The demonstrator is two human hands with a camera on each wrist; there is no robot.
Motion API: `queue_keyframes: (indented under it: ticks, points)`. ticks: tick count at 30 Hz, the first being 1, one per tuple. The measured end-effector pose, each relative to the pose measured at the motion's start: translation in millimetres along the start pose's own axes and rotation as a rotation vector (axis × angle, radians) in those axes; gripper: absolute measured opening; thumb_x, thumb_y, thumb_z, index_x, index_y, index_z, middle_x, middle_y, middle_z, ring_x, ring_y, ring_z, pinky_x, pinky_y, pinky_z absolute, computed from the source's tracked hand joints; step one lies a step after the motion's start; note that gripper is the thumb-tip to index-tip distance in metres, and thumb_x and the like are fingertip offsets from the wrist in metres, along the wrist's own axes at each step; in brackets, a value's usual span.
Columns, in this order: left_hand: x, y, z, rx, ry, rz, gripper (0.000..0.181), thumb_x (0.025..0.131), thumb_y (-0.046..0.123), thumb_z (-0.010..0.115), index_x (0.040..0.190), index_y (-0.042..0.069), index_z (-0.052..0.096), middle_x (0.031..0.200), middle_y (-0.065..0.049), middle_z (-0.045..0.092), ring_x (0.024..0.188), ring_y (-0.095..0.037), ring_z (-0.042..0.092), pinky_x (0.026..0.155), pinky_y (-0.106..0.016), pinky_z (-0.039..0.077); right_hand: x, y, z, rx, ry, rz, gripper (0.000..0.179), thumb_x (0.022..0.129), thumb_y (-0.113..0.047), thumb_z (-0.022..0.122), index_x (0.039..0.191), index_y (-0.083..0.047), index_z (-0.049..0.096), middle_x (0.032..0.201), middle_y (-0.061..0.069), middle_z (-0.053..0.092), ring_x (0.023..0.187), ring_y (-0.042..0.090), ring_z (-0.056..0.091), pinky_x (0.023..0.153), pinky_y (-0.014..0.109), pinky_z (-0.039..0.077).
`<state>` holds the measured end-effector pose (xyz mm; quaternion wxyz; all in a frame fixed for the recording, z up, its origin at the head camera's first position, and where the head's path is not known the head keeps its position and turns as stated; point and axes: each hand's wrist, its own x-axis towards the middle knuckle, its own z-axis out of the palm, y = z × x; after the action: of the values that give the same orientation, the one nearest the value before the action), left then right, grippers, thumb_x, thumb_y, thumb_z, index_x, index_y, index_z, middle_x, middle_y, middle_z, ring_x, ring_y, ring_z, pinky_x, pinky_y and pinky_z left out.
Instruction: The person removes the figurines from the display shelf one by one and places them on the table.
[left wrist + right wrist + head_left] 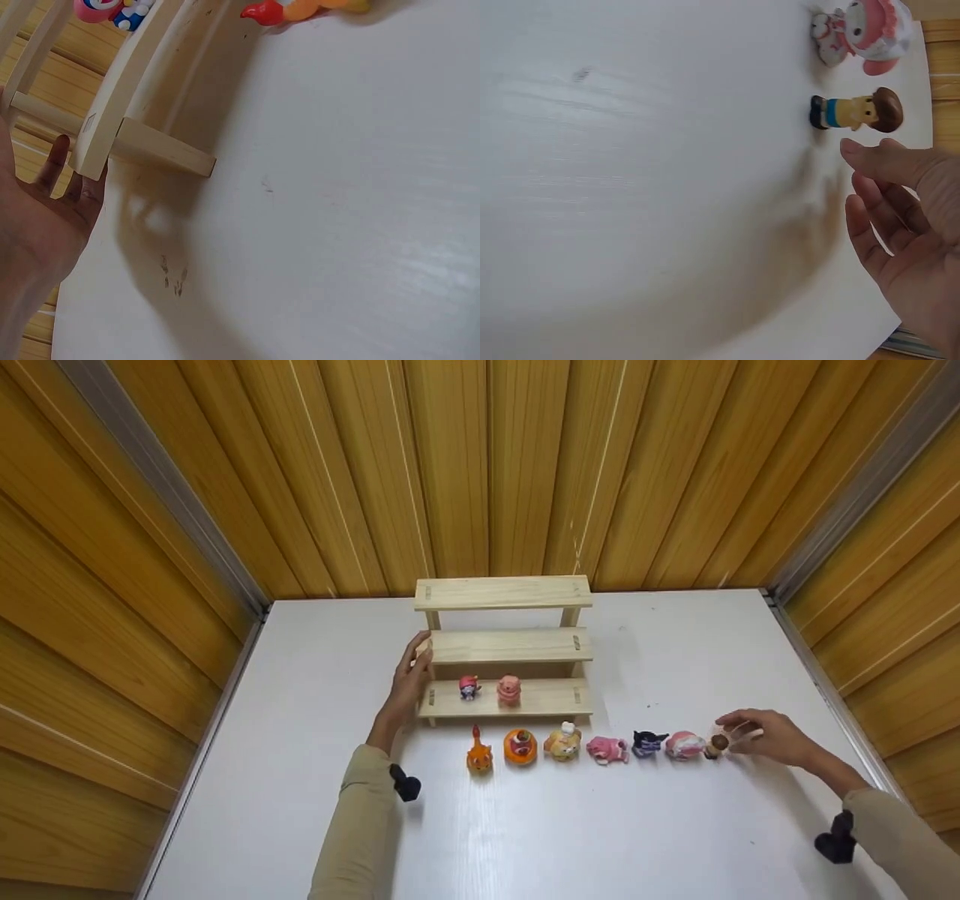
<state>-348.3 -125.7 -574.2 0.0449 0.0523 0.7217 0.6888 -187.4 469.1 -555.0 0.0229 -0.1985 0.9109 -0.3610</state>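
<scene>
A three-tier wooden display stand [510,645] stands at the back of the white table. My left hand [411,679] rests against its left side, fingers beside the middle and lowest boards; the left wrist view shows the fingertips [90,191] at a board's end. Beside the right end of a row of toy figurines, my right hand [776,737] has loosely bent fingers and a gap between thumb and fingers. Nearest to it is a small brown-haired boy figurine [851,112], upright, just apart from the thumb in the right wrist view. A pink-and-white figurine [870,34] stands beside the boy.
On the lowest board are a red-and-blue figurine [469,688] and a pink one [508,690]. The row in front holds an orange figurine with a red-tipped tail [479,754], a round orange one [520,747], a yellowish one [564,742], a pink one [607,749] and a black-and-purple one [648,743].
</scene>
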Motion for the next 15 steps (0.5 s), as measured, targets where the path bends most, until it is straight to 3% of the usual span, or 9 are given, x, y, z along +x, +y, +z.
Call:
queue_keyframes:
  ticks: [2,4,6,11,15]
  points:
    - [0.1,-0.5,0.0,0.004,0.007,0.0,0.047,0.111,0.035,0.043,0.157,0.03,0.04,0.131,-0.01,0.05,0.116,-0.021,0.043,0.098,-0.037,0.036,5.4,-1.0,-9.4,0.002,-0.008,0.044,0.037,0.082,0.007,0.079,0.115,0.015,0.064,0.105,-0.028,0.065,0.088,-0.006,0.063,0.071,0.018,0.054]
    - [0.2,-1.0,-0.2,0.012,0.012,-0.002,0.046,0.111,0.036,0.043,0.157,0.031,0.04,0.128,-0.007,0.05,0.11,-0.021,0.045,0.095,-0.036,0.038,11.9,-3.7,-18.1,-0.004,-0.015,0.096,0.038,0.085,0.004,0.078,0.118,0.015,0.064,0.105,-0.03,0.062,0.089,-0.007,0.063,0.072,0.016,0.053]
    - [-0.1,-1.3,-0.3,0.02,0.01,-0.004,0.047,0.111,0.036,0.043,0.157,0.031,0.04,0.125,-0.011,0.051,0.108,-0.022,0.047,0.096,-0.038,0.039,18.5,-7.7,-23.9,-0.026,-0.017,0.128,0.038,0.085,0.002,0.078,0.119,0.013,0.065,0.107,-0.02,0.067,0.09,-0.007,0.062,0.073,0.015,0.053]
    - [-0.3,-1.4,-0.7,0.026,-0.002,-0.01,0.048,0.111,0.038,0.043,0.157,0.031,0.039,0.162,-0.002,0.037,0.139,-0.025,0.036,0.111,-0.046,0.034,37.5,-20.4,-29.0,-0.055,-0.026,0.133,0.038,0.086,0.002,0.078,0.12,0.012,0.066,0.111,0.021,0.071,0.091,-0.005,0.063,0.073,0.013,0.055]
    - [0.1,-1.3,-0.2,0.02,-0.009,-0.009,0.048,0.11,0.039,0.043,0.157,0.031,0.039,0.165,-0.001,0.034,0.139,-0.028,0.037,0.111,-0.048,0.034,57.3,-33.3,-26.8,-0.044,-0.024,0.111,0.037,0.087,0.001,0.077,0.12,0.011,0.067,0.111,0.027,0.07,0.091,-0.001,0.065,0.074,0.012,0.054]
